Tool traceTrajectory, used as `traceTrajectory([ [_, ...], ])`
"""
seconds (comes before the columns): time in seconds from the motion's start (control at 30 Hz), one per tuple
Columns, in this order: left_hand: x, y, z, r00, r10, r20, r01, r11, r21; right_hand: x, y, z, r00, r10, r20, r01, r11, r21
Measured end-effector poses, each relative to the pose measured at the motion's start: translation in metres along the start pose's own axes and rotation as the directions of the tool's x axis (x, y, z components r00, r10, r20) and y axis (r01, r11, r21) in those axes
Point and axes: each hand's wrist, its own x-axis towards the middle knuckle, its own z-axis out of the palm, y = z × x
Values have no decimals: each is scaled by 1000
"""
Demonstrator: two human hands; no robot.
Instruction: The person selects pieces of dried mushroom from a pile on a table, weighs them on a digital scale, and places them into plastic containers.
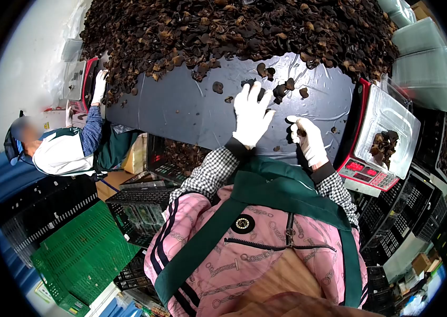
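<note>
A large heap of dark wood ear mushrooms (234, 37) covers the far part of the grey table (181, 108). My left hand (252, 115), in a white glove, reaches over the table with its fingers spread, just at a few loose wood ear pieces (281, 91). In its own white glove, my right hand (309, 140) is lower and to the right, fingers curled in toward the thumb. Dark patches lie along its left side; whether these are shadow or a held piece I cannot make out.
On the right, a red scale (368, 171) bears a clear plastic container (400, 124) with some wood ear in it. Stacked clear containers (426, 63) stand behind. At left, a co-worker (65, 150) is beside another scale (87, 79). Black crates and a green crate (83, 253) surround me.
</note>
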Motion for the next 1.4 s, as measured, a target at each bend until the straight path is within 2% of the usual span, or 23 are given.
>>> traceTrajectory([
  [0.13,18,7,33,992,66,111,-80,990,120,0,-3,6,999,45,7,-45,998,45],
  [0.23,29,15,46,991,93,101,-109,979,170,-5,-9,9,998,64,12,-65,992,105],
  [0.3,33,30,29,987,151,56,-154,986,57,-7,-10,6,998,69,3,-68,980,187],
  [0.33,35,42,14,976,188,112,-175,977,-120,-8,-11,8,997,75,-18,-69,970,233],
  [0.37,29,46,16,960,246,135,-234,967,-102,-10,-12,10,996,86,-36,-72,958,278],
  [0.43,23,49,19,946,323,35,-292,890,-349,-3,-4,1,999,53,-7,-48,949,311],
  [0.53,50,46,19,940,315,130,-286,937,-202,4,5,-7,996,43,-75,-22,966,258],
  [0.57,58,45,26,954,247,167,-232,967,-105,6,6,-9,997,26,-66,-10,973,229],
  [0.63,72,34,47,972,212,-100,-221,970,-100,12,7,-12,999,-9,-46,17,986,168],
  [0.67,76,32,48,982,185,-32,-187,980,-67,13,4,-10,999,-4,-34,9,991,136],
  [0.77,72,38,46,968,126,217,-75,970,-231,6,-4,-1,997,37,-71,-18,970,242],
  [0.8,64,43,51,977,86,197,-14,941,-339,4,-6,3,996,39,-86,-12,958,287],
  [0.9,37,63,39,953,202,226,-30,804,-593,9,-8,14,994,-52,-95,93,863,497],
  [0.93,34,66,32,964,228,133,-97,774,-626,12,-8,13,988,-45,-145,122,801,586],
  [1.03,76,44,3,943,299,147,-255,932,-257,22,4,-25,1000,-7,23,-1,951,309],
  [1.1,99,16,14,993,27,119,-28,1000,6,9,-13,-4,985,-109,-131,115,992,42],
  [1.17,102,-15,37,998,53,38,-59,987,151,7,-16,11,958,-227,-175,145,910,-388],
  [1.2,102,-35,55,987,93,132,-107,988,107,9,-10,17,905,-412,-109,270,753,-601],
  [1.23,102,-43,59,987,120,105,-126,991,49,12,-3,20,826,-564,2,364,531,-766],
  [1.3,105,-47,53,983,176,50,-172,983,-69,15,0,25,761,-615,206,366,145,-919],
  [1.33,107,-52,47,995,99,-1,-95,951,-296,16,-1,25,824,-530,198,309,128,-942],
  [1.37,110,-46,21,999,-25,-32,9,906,-423,20,1,23,821,-536,196,322,152,-935],
  [1.4,111,-44,-2,993,-75,-87,27,887,-460,24,4,19,819,-540,194,336,177,-925],
])
